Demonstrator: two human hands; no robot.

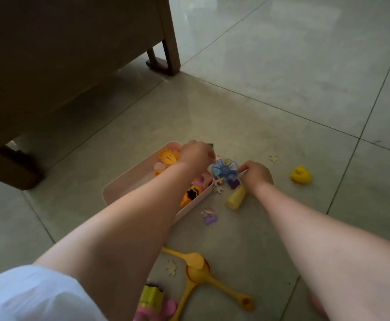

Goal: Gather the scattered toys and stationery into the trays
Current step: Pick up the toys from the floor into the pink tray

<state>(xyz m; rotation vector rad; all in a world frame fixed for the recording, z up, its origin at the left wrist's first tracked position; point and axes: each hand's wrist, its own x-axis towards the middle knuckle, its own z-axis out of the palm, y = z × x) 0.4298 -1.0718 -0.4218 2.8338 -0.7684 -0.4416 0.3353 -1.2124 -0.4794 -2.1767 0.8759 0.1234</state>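
While both hands pinch it, the round blue disc (pixel 224 170) looks glossy.

Wooden furniture leg (pixel 166 54) on grey tiled floor (pixel 282 77)

Bare floor (pixel 282 89) beyond duck (pixel 300 174)

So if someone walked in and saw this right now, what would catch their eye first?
Probably both hands meeting over the round blue toy mid-floor, the right hand pinching its edge, the left hand above the pink tray of toys. Then the yellow duck alone to the right.
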